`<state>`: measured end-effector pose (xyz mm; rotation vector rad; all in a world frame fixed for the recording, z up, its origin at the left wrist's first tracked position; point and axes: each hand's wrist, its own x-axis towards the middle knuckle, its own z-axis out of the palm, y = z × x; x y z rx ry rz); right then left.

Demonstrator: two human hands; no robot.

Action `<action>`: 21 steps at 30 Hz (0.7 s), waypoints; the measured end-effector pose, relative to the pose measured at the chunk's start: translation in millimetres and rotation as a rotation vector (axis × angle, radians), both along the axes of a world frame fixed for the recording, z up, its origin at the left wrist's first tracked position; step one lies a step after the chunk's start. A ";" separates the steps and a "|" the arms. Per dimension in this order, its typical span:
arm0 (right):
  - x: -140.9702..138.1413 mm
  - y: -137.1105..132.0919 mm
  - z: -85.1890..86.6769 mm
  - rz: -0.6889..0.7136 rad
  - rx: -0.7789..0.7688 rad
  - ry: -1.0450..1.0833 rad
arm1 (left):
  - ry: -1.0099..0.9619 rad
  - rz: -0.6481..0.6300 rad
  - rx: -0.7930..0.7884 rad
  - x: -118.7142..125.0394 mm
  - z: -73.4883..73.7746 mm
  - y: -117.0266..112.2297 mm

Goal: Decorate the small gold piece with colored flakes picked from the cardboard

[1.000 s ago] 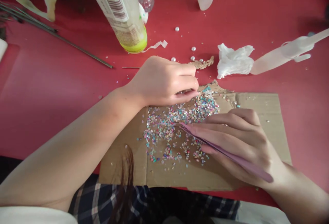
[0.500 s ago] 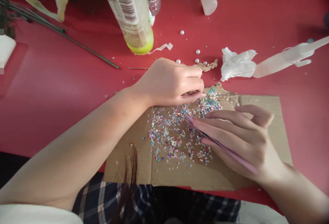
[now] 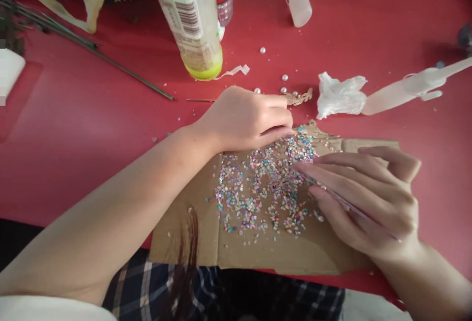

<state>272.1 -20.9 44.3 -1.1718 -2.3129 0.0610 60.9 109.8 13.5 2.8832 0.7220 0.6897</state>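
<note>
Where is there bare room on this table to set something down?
Widest: the red table left of the cardboard, below the metal rods. Smaller: right of the cardboard, below the tissue. Crowded: the coloured flakes on the cardboard, under the left hand and right hand with pink tweezers.

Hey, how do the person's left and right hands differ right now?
The left hand is curled at the top edge of the cardboard, while the right hand lies further over it with its fingers stretched out. The right hand grips slim pink tweezers; no tool shows in the left hand. Both are bare and beside the scattered colored flakes.
</note>
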 end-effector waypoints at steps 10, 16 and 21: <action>-3.7 2.4 -6.5 0.011 -0.085 -0.046 | -0.052 0.035 -0.039 0.7 -1.7 1.9; -4.7 -2.4 -3.1 0.295 -0.200 0.026 | -0.078 0.027 -0.026 0.4 -1.6 0.9; 1.8 -0.4 -0.1 0.195 -0.120 0.050 | -0.083 0.018 -0.021 0.0 -1.7 0.8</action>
